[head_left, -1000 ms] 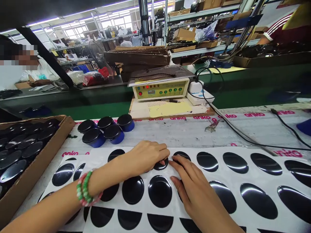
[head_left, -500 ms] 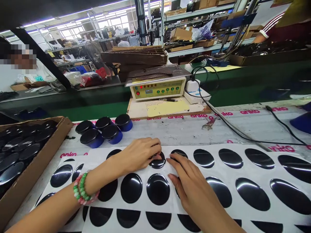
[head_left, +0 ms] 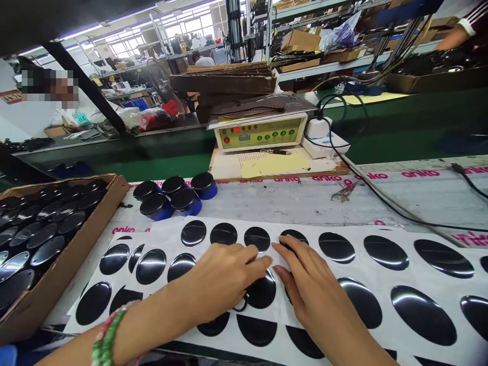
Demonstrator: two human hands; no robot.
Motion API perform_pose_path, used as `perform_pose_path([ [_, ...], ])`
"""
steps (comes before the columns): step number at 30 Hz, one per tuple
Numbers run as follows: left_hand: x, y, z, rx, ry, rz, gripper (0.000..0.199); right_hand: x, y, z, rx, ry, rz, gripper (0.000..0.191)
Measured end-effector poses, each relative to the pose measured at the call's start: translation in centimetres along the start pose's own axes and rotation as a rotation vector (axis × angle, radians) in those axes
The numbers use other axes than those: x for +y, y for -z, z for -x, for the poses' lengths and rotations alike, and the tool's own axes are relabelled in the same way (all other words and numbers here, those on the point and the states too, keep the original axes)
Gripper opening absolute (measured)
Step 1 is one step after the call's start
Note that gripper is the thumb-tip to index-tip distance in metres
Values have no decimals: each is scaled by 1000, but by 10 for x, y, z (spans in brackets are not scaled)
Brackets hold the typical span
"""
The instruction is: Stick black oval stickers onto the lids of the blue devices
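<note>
A white sheet (head_left: 305, 267) bearing rows of glossy black discs lies on the table under both hands. My left hand (head_left: 232, 277) is curled over the sheet, its fingers closed above a black disc (head_left: 263, 292). Below its palm shows a small dark loop (head_left: 241, 303); what it belongs to is hidden. My right hand (head_left: 305, 279) lies on the sheet with the fingers apart, partly covering another disc (head_left: 295, 236). Its fingertips point toward those of the left hand. Green and pink bead bracelets (head_left: 109, 338) circle my left wrist.
Several black-topped blue cylinders (head_left: 186, 202) stand behind the sheet. A cardboard box (head_left: 76, 239) of black round parts is at left. A control box (head_left: 263, 133) with buttons stands at the back, and cables (head_left: 366, 178) cross the right side. A co-worker (head_left: 68, 109) is beyond, at left.
My left hand has moved toward me over the sheet, from the back row to the discs in front of it. The right hand stays nearly in place. The view has shifted slightly.
</note>
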State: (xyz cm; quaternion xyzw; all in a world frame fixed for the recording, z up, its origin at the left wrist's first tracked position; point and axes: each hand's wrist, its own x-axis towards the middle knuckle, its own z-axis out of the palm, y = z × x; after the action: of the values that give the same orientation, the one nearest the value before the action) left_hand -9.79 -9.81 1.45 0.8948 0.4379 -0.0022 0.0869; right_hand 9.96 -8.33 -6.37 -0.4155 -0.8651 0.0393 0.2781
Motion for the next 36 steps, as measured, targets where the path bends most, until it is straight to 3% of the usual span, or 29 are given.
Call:
perform_pose_path([
  [3,5,-17,-16,-17,-14,-78,22,2,1,3,-11,-11,4,33],
  [7,3,-15,-28,-6,-13,-76,5,4,4,4,-26,-20,-2,32],
  [13,6,-11,-27,-4,-64,-88,10,3,7,3,-10,3,-8,30],
  [17,6,-19,-16,96,-36,-99,16,4,7,5,-9,24,19,31],
  [22,1,-25,-3,215,-213,-40,16,8,6,6,-8,26,29,32],
  [25,0,-27,1,252,-115,55,10,9,6,6,2,46,24,31],
  [27,0,-27,0,237,-49,15,20,9,5,5,6,53,21,31],
  [30,2,-28,-5,199,-93,-19,23,8,6,5,-1,51,28,32],
  [33,2,-30,-11,244,-126,79,10,7,7,5,-15,48,30,32],
  [36,1,-31,-13,278,-133,129,17,6,7,6,-14,64,11,31],
])
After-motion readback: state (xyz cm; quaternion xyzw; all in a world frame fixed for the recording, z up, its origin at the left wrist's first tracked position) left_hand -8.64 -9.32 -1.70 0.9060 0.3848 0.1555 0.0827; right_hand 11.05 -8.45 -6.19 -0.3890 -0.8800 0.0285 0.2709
